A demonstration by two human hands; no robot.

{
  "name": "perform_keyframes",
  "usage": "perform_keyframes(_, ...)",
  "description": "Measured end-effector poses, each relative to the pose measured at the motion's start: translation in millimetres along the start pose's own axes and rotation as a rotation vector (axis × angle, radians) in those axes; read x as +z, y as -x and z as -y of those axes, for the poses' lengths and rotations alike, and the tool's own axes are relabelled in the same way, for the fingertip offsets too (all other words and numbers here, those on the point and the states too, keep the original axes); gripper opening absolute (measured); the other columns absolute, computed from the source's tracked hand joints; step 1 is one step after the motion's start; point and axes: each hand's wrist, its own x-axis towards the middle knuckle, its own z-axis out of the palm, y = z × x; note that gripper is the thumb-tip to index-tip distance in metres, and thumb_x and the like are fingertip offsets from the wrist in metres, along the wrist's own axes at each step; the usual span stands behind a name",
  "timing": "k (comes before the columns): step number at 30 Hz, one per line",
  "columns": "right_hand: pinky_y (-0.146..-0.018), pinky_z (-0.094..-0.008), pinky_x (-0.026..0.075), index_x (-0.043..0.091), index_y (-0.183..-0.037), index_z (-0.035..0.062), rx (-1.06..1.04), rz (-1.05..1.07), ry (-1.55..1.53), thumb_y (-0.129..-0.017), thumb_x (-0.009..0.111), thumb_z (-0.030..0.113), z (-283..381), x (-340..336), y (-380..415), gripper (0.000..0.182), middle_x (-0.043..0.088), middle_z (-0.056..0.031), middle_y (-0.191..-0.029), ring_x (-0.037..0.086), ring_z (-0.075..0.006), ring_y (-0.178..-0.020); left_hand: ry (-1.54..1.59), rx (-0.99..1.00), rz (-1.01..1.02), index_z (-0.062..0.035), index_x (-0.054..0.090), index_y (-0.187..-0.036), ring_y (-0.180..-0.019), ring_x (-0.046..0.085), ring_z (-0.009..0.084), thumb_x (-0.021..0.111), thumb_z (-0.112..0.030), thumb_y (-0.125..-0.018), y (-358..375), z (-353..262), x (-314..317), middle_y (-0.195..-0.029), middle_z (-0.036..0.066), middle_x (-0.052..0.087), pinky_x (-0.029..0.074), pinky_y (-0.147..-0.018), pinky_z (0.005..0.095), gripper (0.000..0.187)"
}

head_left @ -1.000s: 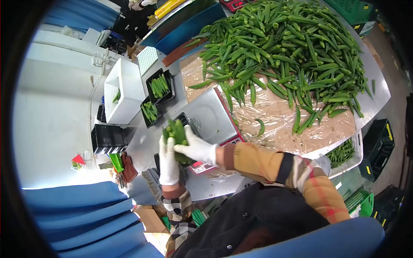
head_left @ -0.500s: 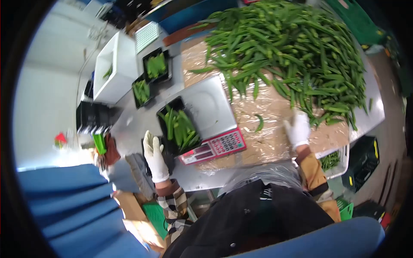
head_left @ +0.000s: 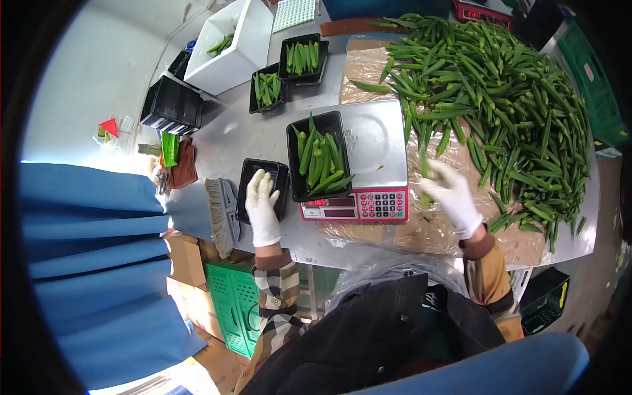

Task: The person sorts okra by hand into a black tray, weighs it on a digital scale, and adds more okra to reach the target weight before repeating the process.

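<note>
My left hand (head_left: 263, 209), in a white glove, is open with its fingers raised over empty black trays (head_left: 277, 172). Beside it, a black tray of okra (head_left: 320, 158) rests on the left part of the electronic scale (head_left: 385, 125), above its red keypad panel. My gloved right hand (head_left: 454, 201) is right of the scale, its fingers closed around a motion-blurred okra pod (head_left: 424, 162). Another green pod (head_left: 426, 199) shows below those fingers. The large heap of loose okra (head_left: 507, 112) spreads over the plastic-covered cardboard (head_left: 368, 62) beyond my right hand.
Two okra-filled trays (head_left: 303, 58) (head_left: 266, 88) stand behind the scale, near a white foam box (head_left: 227, 49). Stacked black trays (head_left: 172, 105) sit at the far left. A brush (head_left: 220, 214) lies by the table's front edge. Green crates (head_left: 230, 306) are below.
The view has swung, so the table appears shifted and turned. My right hand has moved from the heap's near edge toward the scale, with an okra pod now at its fingers. My left hand stays open.
</note>
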Motion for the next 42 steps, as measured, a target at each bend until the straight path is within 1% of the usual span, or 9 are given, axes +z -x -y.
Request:
perform_keyframes(7,-0.077,-0.0272,0.05,0.056,-0.136,0.0065,-0.295,0.067,0.227,-0.089,0.068,0.014,12.7,35.7,-16.8,0.049,0.062,-0.0092,-0.112,0.06,-0.0139,-0.085,-0.191,0.096,0.225,-0.0078,0.044,-0.144,-0.128,0.05,0.0198,0.054,-0.029,-0.101,-8.9,13.3,28.5,-0.142,0.008,0.052,0.039,-0.103,0.0336,0.049)
perform_keyframes(11,-0.085,-0.0359,0.051,0.065,-0.12,0.0073,0.089,-0.087,0.66,-0.083,0.07,0.011,-30.1,4.7,-4.3,0.038,0.062,-0.0159,-0.117,0.063,-0.0283,-0.099,-0.11,0.079,0.224,-0.008,0.046,-0.144,-0.127,0.05,0.0189,0.054,-0.027,-0.101,-12.3,22.1,23.1,-0.141,0.009,0.052,0.04,-0.103,0.0338,0.047)
perform_keyframes(14,-0.089,-0.0399,0.05,0.069,-0.111,0.0088,-0.271,-0.103,1.111,-0.076,0.072,0.01,-97.6,-12.0,-6.8,0.035,0.062,-0.0171,-0.118,0.06,-0.0358,-0.103,-0.074,0.015,0.14,-0.0083,0.048,-0.142,-0.126,0.052,0.0205,0.054,-0.026,-0.101,-5.6,10.7,28.5,-0.141,0.01,0.052,0.042,-0.101,0.0343,0.045)
perform_keyframes(21,-0.091,-0.041,0.047,0.068,-0.098,0.007,-0.183,-0.15,0.856,-0.077,0.072,0.011,-112.4,-41.9,11.7,0.021,0.062,-0.0146,-0.112,0.058,-0.0342,-0.105,0.019,-0.01,-0.033,-0.0114,0.055,-0.136,-0.12,0.055,0.0139,0.059,-0.02,-0.099,-12.6,2.8,6.9,-0.133,0.003,0.059,0.045,-0.096,0.0321,0.038)
perform_keyframes(24,-0.075,-0.0361,0.05,0.068,-0.1,0.0032,-0.256,-0.27,0.729,-0.084,0.072,0.012,-86.1,-72.9,64.6,0.019,0.063,-0.015,-0.098,0.062,-0.0304,-0.087,0.037,-0.021,-0.06,-0.0105,0.055,-0.135,-0.12,0.055,0.0138,0.059,-0.02,-0.099,-16.7,6.8,-6.5,-0.134,0.004,0.058,0.045,-0.096,0.032,0.038)
perform_keyframes(28,-0.074,-0.0355,0.052,0.071,-0.098,-0.0007,0.437,-0.06,0.81,-0.076,0.079,0.023,-87.6,-166.0,172.3,0.033,0.069,-0.019,-0.085,0.068,-0.0293,-0.078,-0.01,0.015,-0.112,-0.0086,0.057,-0.132,-0.116,0.057,0.0126,0.059,-0.018,-0.099,-16.6,11.4,-8.3,-0.13,0.005,0.06,0.046,-0.094,0.0298,0.034)
perform_keyframes(31,-0.082,-0.0404,0.053,0.067,-0.116,0.0012,0.486,-0.151,1.15,-0.076,0.078,0.025,-83.7,-189.8,227.9,0.049,0.07,-0.02,-0.103,0.069,-0.0341,-0.092,-0.288,0.401,-0.123,-0.0036,0.067,-0.115,-0.092,0.061,0.0085,0.065,-0.008,-0.094,-12.5,10.9,14.1,-0.106,0.003,0.069,0.048,-0.084,0.0224,0.022)
perform_keyframes(35,-0.085,-0.0415,0.052,0.065,-0.118,0.0011,0.558,-0.29,0.91,-0.079,0.075,0.026,-84.2,-168.2,209.0,0.047,0.068,-0.0219,-0.108,0.066,-0.0358,-0.101,-0.5,0.556,0.032,-0.0064,0.073,-0.095,-0.075,0.061,0.0168,0.074,-0.009,-0.084,13.0,7.2,63.7,-0.084,0.006,0.067,0.05,-0.072,0.0304,0.012)
perform_keyframes(42,-0.074,-0.0417,0.055,0.074,-0.091,0.0065,0.316,-0.682,0.813,-0.083,0.073,0.032,-163.0,-135.1,147.4,0.027,0.072,-0.0175,-0.084,0.07,-0.0345,-0.081,-1.208,0.772,0.092,-0.0126,0.071,-0.093,-0.084,0.058,0.0305,0.077,-0.029,-0.078,7.9,26.0,90.2,-0.082,0.007,0.063,0.044,-0.072,0.0455,0.024)
